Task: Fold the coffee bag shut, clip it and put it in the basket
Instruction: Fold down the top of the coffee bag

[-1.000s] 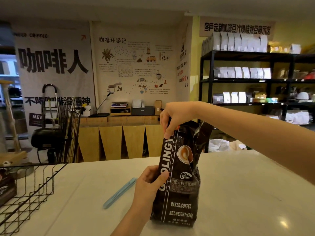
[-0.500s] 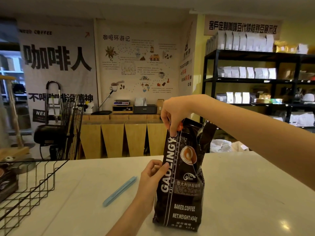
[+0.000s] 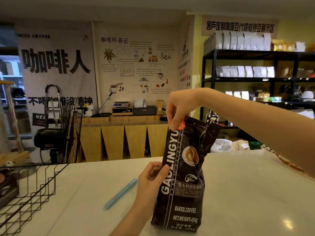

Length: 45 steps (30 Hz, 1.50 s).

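A tall black coffee bag [image 3: 182, 184] with white lettering stands upright on the white counter, its top open and unfolded. My right hand [image 3: 177, 109] pinches the bag's top left corner from above. My left hand [image 3: 150, 183] grips the bag's left edge at mid height. A light blue sealing clip [image 3: 121, 193] lies flat on the counter just left of my left hand. The black wire basket [image 3: 34, 189] sits at the left edge of the counter, apart from the bag.
A dark package [image 3: 6, 186] rests inside the basket at the far left. Beyond the counter [image 3: 247, 193] are a wooden bar, black shelving [image 3: 255, 79] with white bags, and a wire rack [image 3: 71, 130] beside a black stool.
The bag's top has been drawn up straighter. My left hand slid a little lower along the bag's left edge, thumb now on the front. The clip and basket stayed put.
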Each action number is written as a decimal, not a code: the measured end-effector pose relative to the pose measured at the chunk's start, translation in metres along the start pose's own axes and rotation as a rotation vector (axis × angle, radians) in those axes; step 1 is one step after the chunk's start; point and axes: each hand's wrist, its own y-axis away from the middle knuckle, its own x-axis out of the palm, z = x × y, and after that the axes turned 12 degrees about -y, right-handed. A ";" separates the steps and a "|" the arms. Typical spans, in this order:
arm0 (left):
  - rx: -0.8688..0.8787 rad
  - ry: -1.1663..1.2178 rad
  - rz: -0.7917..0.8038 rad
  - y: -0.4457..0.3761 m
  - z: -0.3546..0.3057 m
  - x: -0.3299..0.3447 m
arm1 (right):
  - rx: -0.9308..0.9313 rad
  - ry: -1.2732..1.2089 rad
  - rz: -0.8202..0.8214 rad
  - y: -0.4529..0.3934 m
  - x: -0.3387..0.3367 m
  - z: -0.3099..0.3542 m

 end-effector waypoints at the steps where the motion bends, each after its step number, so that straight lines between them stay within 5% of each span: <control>1: 0.009 -0.028 0.003 0.000 0.000 -0.003 | -0.028 -0.035 -0.013 -0.001 0.003 -0.001; 8: 0.134 -0.245 0.157 -0.011 -0.026 -0.018 | -0.131 -0.200 -0.128 -0.010 0.020 0.001; 12: 0.183 -0.214 0.082 -0.020 -0.041 -0.016 | -0.124 -0.230 -0.147 -0.010 0.025 0.008; 18: 0.088 -0.037 -0.004 -0.022 -0.037 -0.014 | -0.021 -0.188 -0.083 0.003 0.018 -0.001; 33: 0.044 -0.024 0.062 -0.015 -0.036 -0.015 | -0.114 -0.311 -0.103 0.000 0.022 -0.013; 37: 0.005 0.004 0.000 -0.016 -0.037 -0.010 | -0.050 -0.614 -0.274 0.016 0.020 -0.040; 41: 0.011 -0.026 -0.034 -0.019 -0.046 -0.007 | -0.015 -1.299 -0.638 0.022 0.082 -0.080; 45: 0.116 -0.211 -0.035 -0.021 -0.061 0.002 | -0.031 -1.743 -0.396 0.033 0.177 -0.095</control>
